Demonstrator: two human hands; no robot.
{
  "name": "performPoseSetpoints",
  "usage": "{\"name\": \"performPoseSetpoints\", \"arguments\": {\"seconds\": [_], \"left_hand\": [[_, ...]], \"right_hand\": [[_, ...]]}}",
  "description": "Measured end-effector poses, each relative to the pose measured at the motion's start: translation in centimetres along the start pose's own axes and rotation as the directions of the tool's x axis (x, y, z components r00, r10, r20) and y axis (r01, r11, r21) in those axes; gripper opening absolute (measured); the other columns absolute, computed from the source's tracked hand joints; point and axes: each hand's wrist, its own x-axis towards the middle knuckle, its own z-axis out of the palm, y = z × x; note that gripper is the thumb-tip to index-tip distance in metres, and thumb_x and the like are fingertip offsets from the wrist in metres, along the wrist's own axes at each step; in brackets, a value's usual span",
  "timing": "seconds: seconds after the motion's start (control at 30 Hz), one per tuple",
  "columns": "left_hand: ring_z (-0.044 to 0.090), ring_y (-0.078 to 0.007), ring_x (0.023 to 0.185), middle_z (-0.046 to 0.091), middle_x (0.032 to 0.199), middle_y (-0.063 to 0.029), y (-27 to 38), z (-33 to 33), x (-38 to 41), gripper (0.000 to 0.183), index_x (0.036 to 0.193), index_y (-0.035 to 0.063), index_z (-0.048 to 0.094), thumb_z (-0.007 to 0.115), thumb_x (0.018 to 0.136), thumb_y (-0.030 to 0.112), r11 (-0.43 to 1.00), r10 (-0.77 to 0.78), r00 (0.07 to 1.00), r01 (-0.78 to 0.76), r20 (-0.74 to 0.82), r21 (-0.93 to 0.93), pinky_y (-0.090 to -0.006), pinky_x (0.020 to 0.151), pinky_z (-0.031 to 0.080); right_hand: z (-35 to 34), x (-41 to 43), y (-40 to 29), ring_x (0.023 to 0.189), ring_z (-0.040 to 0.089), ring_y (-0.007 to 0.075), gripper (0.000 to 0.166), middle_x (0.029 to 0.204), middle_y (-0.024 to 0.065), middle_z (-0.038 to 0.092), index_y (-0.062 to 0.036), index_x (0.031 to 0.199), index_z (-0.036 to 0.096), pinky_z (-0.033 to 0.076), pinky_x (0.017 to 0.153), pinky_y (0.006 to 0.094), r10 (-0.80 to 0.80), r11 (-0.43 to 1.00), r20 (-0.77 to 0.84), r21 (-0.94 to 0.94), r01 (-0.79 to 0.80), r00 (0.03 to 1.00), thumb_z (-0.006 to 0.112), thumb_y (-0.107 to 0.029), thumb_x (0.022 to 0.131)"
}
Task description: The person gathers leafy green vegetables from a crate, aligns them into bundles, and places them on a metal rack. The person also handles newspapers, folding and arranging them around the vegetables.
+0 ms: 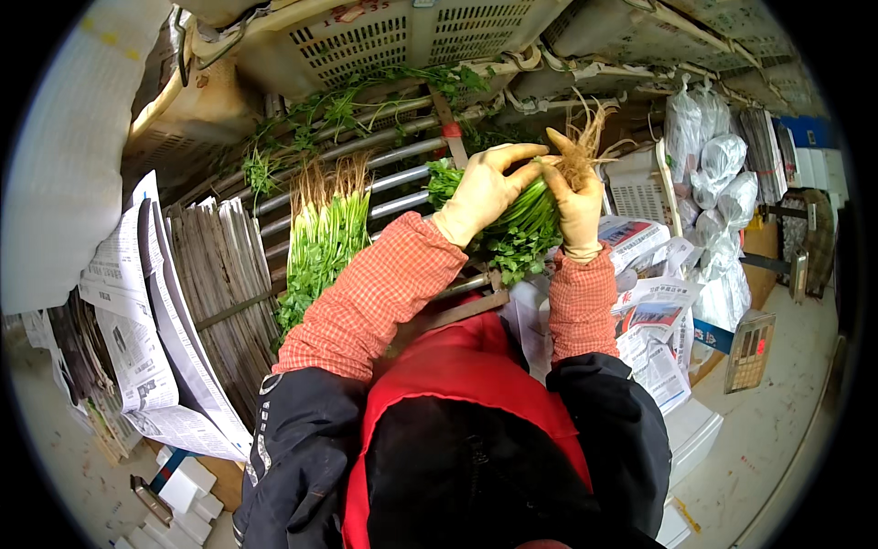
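Observation:
Both of my hands wear thin cream gloves. My right hand (577, 206) grips a bundle of leafy green herbs (525, 230) just below its roots (583, 147). The tangled pale-brown roots point up and away from me, and the leaves hang towards my red apron. From the left, my left hand (490, 185) reaches across, its thumb and fingertips pinching at the root end of the same bundle. To the left, a second batch of rooted herbs (329, 230) lies on a rack of metal bars (405, 175), roots facing away from me.
Stacked newspapers (219, 274) stand left of the rack, with loose sheets (147, 343) in front. Slotted plastic crates (405, 41) line the far side, with stray sprigs (350, 110) below. At right are clear plastic bags (720, 178), newspapers (651, 329) and a scale with a lit display (750, 353).

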Motion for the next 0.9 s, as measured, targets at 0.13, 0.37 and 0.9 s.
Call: {"name": "performPoseSetpoints", "arguments": {"seconds": [0.13,0.37,0.9], "left_hand": [[0.064,-0.0189,0.071,0.066,0.08,-0.0075,-2.1,0.4,0.3,0.009,0.088,0.0,0.067,0.063,0.083,0.006,0.864,0.39,0.906,-0.297,-0.165,0.407,-0.028,0.063,0.051],[0.04,-0.032,0.128,0.039,0.14,-0.0206,-3.5,-6.9,1.7,0.072,0.14,0.0043,0.031,0.06,0.086,0.042,0.828,-0.073,0.965,0.2,-0.252,0.525,-0.0416,0.105,0.035],[0.054,-0.0135,0.092,0.062,0.097,-0.0039,-0.1,-0.4,-0.3,0.045,0.108,0.0025,0.057,0.076,0.072,0.02,0.894,-0.101,0.85,0.305,0.517,-0.328,-0.0292,0.084,0.044]], "right_hand": [[0.7,-0.3,1.1,0.085,0.054,0.0057,0.044,0.103,0.0019,0.062,0.0006,0.129,0.049,0.043,0.081,0.0196,0.03,0.997,0.043,-0.069,-0.027,0.999,0.06,-0.002,0.086],[-3.7,1.0,-1.8,0.076,0.058,0.0069,0.031,0.09,0.005,0.067,0.001,0.119,0.056,0.045,0.068,0.0197,-0.176,0.876,-0.184,-0.478,0.069,0.967,0.058,-0.006,0.089],[3.3,-0.2,-1.4,0.078,0.062,0.0165,0.022,0.087,0.0096,0.064,0.0031,0.1,0.06,0.05,0.074,0.029,-0.064,0.983,-0.077,0.167,0.076,0.995,0.062,-0.011,0.083]]}}
